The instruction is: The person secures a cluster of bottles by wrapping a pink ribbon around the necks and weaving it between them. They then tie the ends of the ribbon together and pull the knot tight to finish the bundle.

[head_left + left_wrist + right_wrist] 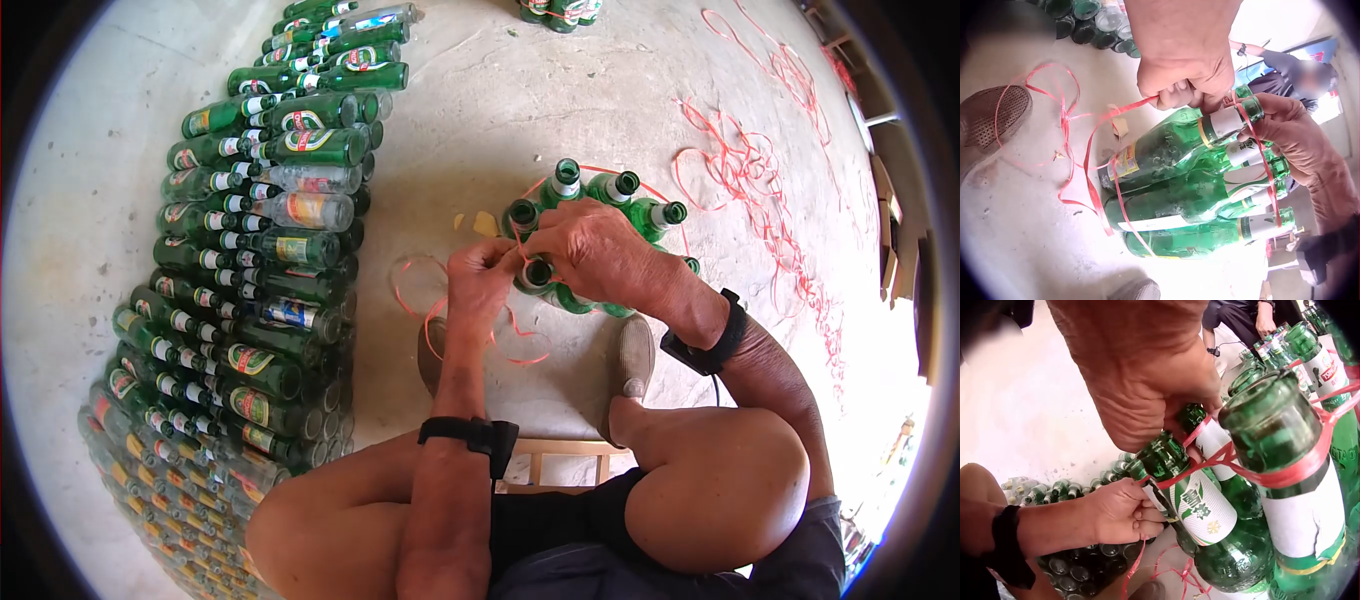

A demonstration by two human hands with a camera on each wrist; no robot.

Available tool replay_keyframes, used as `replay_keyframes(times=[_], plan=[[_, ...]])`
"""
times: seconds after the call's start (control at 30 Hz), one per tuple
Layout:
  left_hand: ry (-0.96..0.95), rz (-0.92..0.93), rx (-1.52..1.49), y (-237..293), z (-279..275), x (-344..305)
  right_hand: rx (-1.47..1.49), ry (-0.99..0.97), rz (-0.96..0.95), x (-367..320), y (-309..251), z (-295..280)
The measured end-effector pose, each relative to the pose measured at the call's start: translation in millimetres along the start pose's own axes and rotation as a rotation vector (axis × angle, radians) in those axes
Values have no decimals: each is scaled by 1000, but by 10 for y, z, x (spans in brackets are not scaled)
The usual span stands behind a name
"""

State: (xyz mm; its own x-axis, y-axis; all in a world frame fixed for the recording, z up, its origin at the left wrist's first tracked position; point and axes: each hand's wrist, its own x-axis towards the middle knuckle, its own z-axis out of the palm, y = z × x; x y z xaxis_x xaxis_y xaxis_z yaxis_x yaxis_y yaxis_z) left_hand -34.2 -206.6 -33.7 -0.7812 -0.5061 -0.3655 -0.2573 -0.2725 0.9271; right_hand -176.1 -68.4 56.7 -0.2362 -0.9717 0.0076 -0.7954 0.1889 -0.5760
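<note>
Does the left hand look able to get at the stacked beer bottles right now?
Probably yes: the way from the left hand to the stacked beer bottles looks open, over floor and loose red plastic twine. Its fingers grip the twine, though, and would likely need freeing first.

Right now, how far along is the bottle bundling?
Done: the green bottles stand grouped, with red strip around them. In hand: the left hand grips the strip, the right hand beside it. Probably left: securing it, as a loose length trails across the floor.
</note>
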Motion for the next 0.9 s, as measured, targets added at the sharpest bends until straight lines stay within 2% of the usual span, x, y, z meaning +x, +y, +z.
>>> replay_keyframes(times=[0.17,0.3,0.5,0.6,0.8,0.9], plan=[[44,-115,-33,1,32,37,102,-55,1,55,-4,-79],[53,-113,-66,-31,78,80,107,-91,-23,96,61,-69],[46,-73,-162,-54,151,100,-71,-112,47,89,-39,-58],[30,-71,-164,-62,183,126,-85,-107,44,77,-46,-50],[61,-103,-139,-21,193,127,36,35,-135,33,46,-55],[45,-95,-178,-35,197,137,-83,4,-80,15,13,-82]])
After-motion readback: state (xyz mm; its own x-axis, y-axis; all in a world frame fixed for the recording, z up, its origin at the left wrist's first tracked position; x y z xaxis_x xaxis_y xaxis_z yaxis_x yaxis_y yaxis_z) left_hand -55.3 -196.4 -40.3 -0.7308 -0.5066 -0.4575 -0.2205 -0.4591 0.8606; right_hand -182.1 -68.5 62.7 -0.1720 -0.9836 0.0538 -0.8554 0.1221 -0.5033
